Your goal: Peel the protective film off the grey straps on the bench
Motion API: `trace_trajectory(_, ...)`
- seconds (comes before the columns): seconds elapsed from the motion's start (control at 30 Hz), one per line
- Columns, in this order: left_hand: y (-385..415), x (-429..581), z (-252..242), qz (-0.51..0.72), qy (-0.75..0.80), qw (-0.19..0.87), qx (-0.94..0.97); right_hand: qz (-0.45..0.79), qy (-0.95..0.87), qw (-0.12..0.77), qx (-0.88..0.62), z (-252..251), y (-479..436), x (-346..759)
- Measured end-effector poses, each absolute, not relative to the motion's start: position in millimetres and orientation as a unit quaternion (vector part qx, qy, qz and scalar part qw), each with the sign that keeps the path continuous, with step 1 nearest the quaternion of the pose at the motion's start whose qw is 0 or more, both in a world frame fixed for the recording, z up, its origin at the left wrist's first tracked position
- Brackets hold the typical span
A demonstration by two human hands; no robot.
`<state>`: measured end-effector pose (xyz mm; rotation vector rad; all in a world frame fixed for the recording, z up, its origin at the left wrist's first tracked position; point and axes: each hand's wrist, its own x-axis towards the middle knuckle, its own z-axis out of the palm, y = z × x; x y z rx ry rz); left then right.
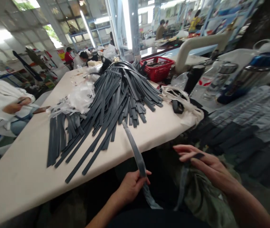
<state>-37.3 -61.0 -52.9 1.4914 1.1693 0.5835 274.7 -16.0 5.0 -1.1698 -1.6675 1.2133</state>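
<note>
My left hand (pixel 133 184) is closed on a long dark grey strip (pixel 135 147) in front of the table edge. The strip's far end lies on the pale tabletop, and its lower part hangs toward my lap. To the right, my right hand (pixel 202 161) pinches a dark strip end (pixel 198 155) between thumb and fingers, with a length hanging below it. Whether both hands hold the same strip cannot be made out. A large heap of dark grey strips (pixel 116 91) spreads over the table (pixel 125 158) beyond my hands.
Crumpled clear plastic (pixel 80 96) sits left of the heap. Behind it is a red basket (pixel 157 68). At the right are a white cloth bundle (pixel 184 106), bottles (pixel 251 76) and more strips (pixel 251 139). A person in white (pixel 2 104) sits at the left.
</note>
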Motion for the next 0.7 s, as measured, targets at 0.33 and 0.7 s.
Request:
trace_trajectory(0.33, -53, -15, -33, 0.098, 0.379, 0.562, 0.728, 0.707, -0.519, 0.44, -0.19, 27, 71, 202)
trace_trajectory(0.7, -13, 10, -21, 0.344, 0.374, 0.633, 0.584, 0.531, -0.663, 0.47, -0.24, 66, 20, 192)
